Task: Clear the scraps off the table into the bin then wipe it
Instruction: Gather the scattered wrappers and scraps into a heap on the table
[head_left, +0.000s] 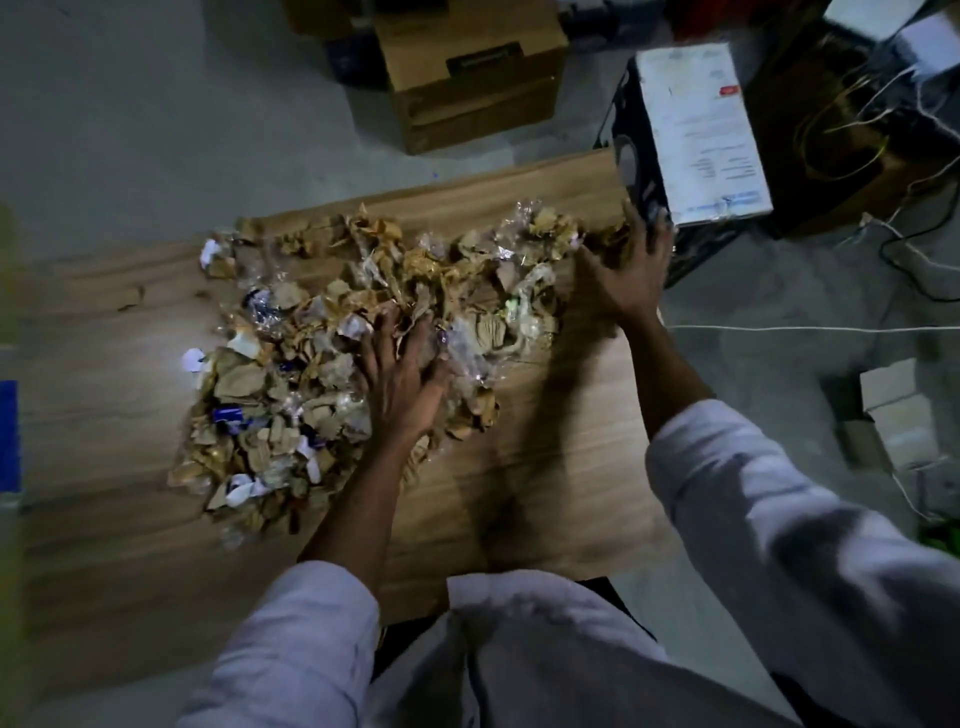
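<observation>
A wide heap of scraps (322, 332), torn brown paper, clear plastic wrap and white and blue bits, covers the middle of the wooden table (545, 467). My left hand (402, 374) lies flat on the heap near its middle, fingers spread and pointing away from me. My right hand (631, 267) rests with straight fingers at the heap's far right end, close to the table's corner. A black box with a white label (691, 135) stands off that corner, just past my right fingertips. Whether it is the bin I cannot tell.
A brown cardboard carton (467, 78) sits on the grey floor beyond the table. Tangled cables and another box (852, 119) lie at the far right. Small pale boxes (893, 410) stand on the floor to the right. A single scrap (130, 299) lies apart at the left.
</observation>
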